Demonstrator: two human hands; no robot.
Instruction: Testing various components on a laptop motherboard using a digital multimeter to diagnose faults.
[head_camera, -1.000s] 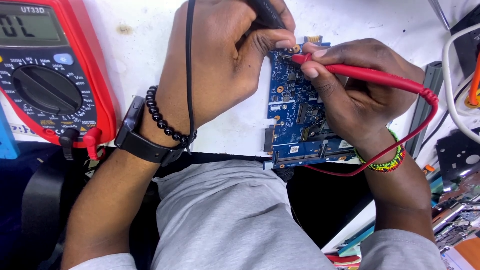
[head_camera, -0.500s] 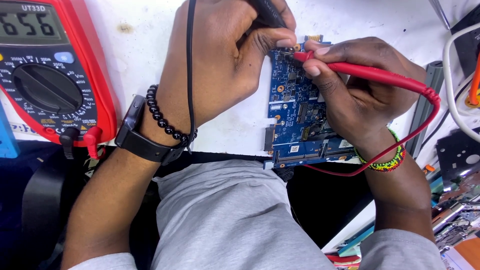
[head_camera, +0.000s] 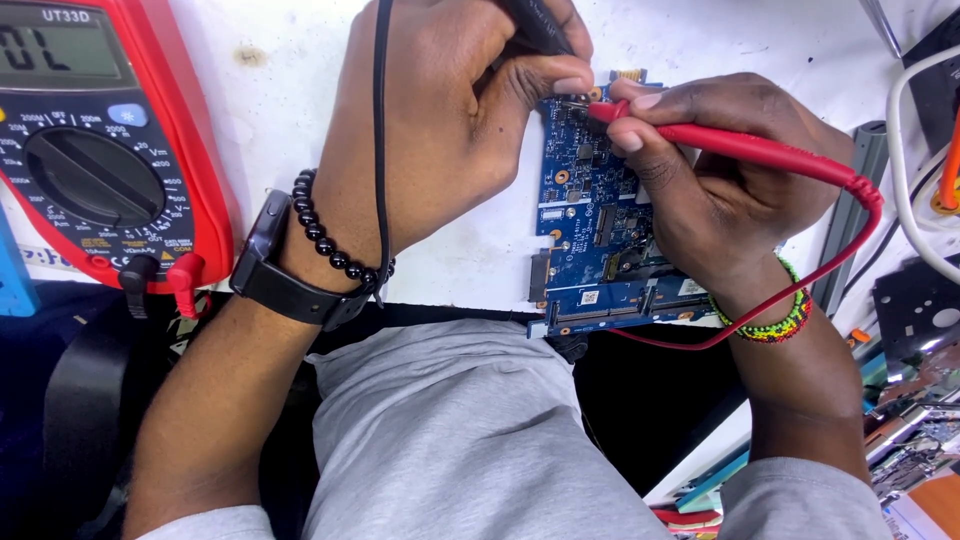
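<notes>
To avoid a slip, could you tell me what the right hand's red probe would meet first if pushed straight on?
Probably the left hand's thumb, just beyond the red probe tip.

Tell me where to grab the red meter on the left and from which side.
Grip the red meter across its thick red side walls, fingers on its right edge and the opposite edge, coming from above. It lies flat, face up, so keep off the dial. Its leads plug in at the near end, so avoid that end.
</notes>
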